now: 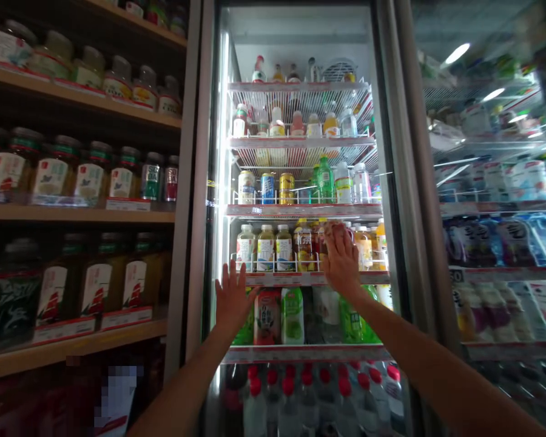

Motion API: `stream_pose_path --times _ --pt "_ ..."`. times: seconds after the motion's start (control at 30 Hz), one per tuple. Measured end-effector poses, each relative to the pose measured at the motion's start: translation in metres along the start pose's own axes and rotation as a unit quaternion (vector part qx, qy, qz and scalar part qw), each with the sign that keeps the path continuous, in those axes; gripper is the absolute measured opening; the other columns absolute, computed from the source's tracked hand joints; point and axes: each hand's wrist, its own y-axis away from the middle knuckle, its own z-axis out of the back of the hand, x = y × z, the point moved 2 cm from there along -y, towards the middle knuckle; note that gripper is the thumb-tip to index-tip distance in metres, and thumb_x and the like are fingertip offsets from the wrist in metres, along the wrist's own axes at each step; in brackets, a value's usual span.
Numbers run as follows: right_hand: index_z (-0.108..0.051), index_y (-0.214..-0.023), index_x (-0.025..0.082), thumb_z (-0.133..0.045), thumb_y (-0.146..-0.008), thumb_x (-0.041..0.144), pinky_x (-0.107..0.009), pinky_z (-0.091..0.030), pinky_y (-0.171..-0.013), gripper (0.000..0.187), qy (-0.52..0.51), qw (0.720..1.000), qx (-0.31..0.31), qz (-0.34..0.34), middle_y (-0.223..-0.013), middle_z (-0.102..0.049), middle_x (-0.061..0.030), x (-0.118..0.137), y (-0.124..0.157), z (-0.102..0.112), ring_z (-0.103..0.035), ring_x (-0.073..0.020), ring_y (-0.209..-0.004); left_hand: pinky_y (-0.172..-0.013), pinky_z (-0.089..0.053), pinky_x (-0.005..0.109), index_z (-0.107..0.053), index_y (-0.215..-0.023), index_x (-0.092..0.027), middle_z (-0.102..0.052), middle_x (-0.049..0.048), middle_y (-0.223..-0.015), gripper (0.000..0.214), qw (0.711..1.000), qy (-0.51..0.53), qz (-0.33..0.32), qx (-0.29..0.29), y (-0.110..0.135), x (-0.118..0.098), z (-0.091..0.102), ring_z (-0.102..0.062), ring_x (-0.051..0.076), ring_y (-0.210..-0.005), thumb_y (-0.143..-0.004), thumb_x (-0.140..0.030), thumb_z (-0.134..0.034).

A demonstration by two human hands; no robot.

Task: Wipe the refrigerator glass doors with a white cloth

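Both arms reach toward a tall glass-fronted drinks fridge (295, 279). My left hand (232, 297) is raised with its fingers spread, holding nothing, in front of the lower left shelves. Higher up, my right hand (344, 264) is at the glass, fingers bent over what looks like a crumpled brownish cloth (339, 230). The cloth is small and partly covered by the fingers. Behind the glass, bottles of dark tea (303, 243) stand near the right hand, partly hidden by it. Pale tea bottles (266, 246) are to their left.
Wooden shelves (77, 212) with jars and bottles stand on the left. A metal door frame (418, 243) runs up the right of the fridge, with another stocked glass cooler (505, 243) beyond. Red-capped bottles (287, 400) fill the bottom of the fridge.
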Motion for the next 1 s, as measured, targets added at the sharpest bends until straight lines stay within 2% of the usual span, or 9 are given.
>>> stream_pose_path --times 0.07,0.17,0.2,0.4,0.57,0.63,0.77,0.93,1.0 --pt "-0.034 -0.139 0.014 -0.043 -0.082 0.025 -0.052 -0.02 -0.107 0.059 -0.01 0.999 0.02 0.039 -0.148 -0.024 -0.01 0.013 0.003 -0.002 -0.009 -0.0302 -0.138 -0.108 -0.02 0.055 -0.023 -0.141 -0.015 -0.012 0.0141 -0.15 0.069 1.0 -0.004 0.008 0.003 0.0 0.0 0.001 -0.006 0.03 -0.139 -0.087 -0.054 -0.037" --pt "-0.025 -0.143 0.021 -0.044 -0.08 0.023 -0.049 -0.014 -0.11 0.066 -0.044 0.956 0.1 0.273 -0.149 -0.025 -0.002 0.039 0.022 -0.005 -0.008 -0.0245 -0.139 -0.108 -0.02 0.055 -0.023 -0.141 -0.014 -0.012 0.0143 -0.15 0.07 1.0 -0.009 0.008 0.007 0.0 0.0 0.002 -0.007 0.03 -0.138 -0.086 -0.054 -0.039" --pt "-0.023 -0.143 0.023 -0.044 -0.079 0.022 -0.048 -0.013 -0.11 0.068 -0.049 0.943 0.114 0.308 -0.149 -0.024 -0.0005 0.044 0.023 -0.005 -0.009 -0.0231 -0.139 -0.108 -0.021 0.055 -0.024 -0.141 -0.015 -0.012 0.0143 -0.15 0.07 1.0 -0.01 0.005 0.008 0.0 0.0 0.002 -0.007 0.03 -0.138 -0.086 -0.054 -0.04" --pt "-0.027 -0.142 0.016 -0.043 -0.081 0.022 -0.052 -0.016 -0.107 0.063 -0.025 0.996 0.044 0.072 -0.149 -0.023 -0.0073 0.043 -0.018 -0.004 -0.011 -0.0282 -0.138 -0.107 -0.022 0.055 -0.02 -0.142 -0.016 -0.009 0.013 -0.15 0.07 1.0 -0.005 -0.002 0.002 0.002 0.001 -0.001 -0.005 0.029 -0.139 -0.086 -0.055 -0.038" --pt "-0.019 -0.144 0.021 -0.045 -0.08 0.021 -0.049 -0.01 -0.111 0.069 -0.05 0.939 0.11 0.323 -0.149 -0.023 -0.0024 0.061 -0.003 -0.008 -0.009 -0.0247 -0.139 -0.107 -0.022 0.054 -0.02 -0.142 -0.017 -0.01 0.0126 -0.15 0.07 1.0 -0.001 -0.002 0.009 0.002 0.001 0.001 -0.005 0.029 -0.139 -0.085 -0.053 -0.042" --pt "-0.02 -0.144 0.022 -0.043 -0.082 0.02 -0.049 -0.01 -0.111 0.067 -0.044 0.943 0.103 0.313 -0.149 -0.023 -0.0016 0.06 -0.006 -0.007 -0.011 -0.0238 -0.138 -0.108 -0.022 0.054 -0.021 -0.142 -0.017 -0.011 0.0123 -0.15 0.07 1.0 -0.001 -0.004 0.007 0.003 0.001 0.001 -0.006 0.029 -0.139 -0.085 -0.053 -0.042" --pt "-0.026 -0.143 0.017 -0.043 -0.082 0.021 -0.052 -0.013 -0.109 0.064 -0.026 0.986 0.057 0.153 -0.149 -0.023 -0.0063 0.052 -0.019 -0.005 -0.011 -0.0283 -0.138 -0.108 -0.02 0.054 -0.02 -0.142 -0.017 -0.011 0.0118 -0.15 0.07 1.0 -0.002 -0.003 -0.001 0.004 0.002 -0.001 -0.005 0.029 -0.139 -0.085 -0.053 -0.041" --pt "-0.021 -0.144 0.021 -0.044 -0.08 0.019 -0.049 -0.009 -0.111 0.068 -0.044 0.937 0.103 0.331 -0.148 -0.026 -0.002 0.053 0.008 -0.008 -0.009 -0.0237 -0.139 -0.109 -0.02 0.054 -0.02 -0.142 -0.017 -0.011 0.0115 -0.15 0.069 1.0 -0.005 -0.013 -0.016 0.004 0.002 -0.003 -0.005 0.028 -0.139 -0.086 -0.052 -0.04" --pt "-0.024 -0.143 0.022 -0.042 -0.082 0.018 -0.049 -0.011 -0.111 0.064 -0.036 0.95 0.089 0.297 -0.147 -0.028 -0.0022 0.047 0.006 -0.007 -0.012 -0.023 -0.138 -0.108 -0.02 0.054 -0.022 -0.141 -0.017 -0.012 0.012 -0.15 0.069 1.0 -0.009 -0.013 -0.017 0.004 0.003 -0.004 -0.006 0.029 -0.139 -0.086 -0.053 -0.041"
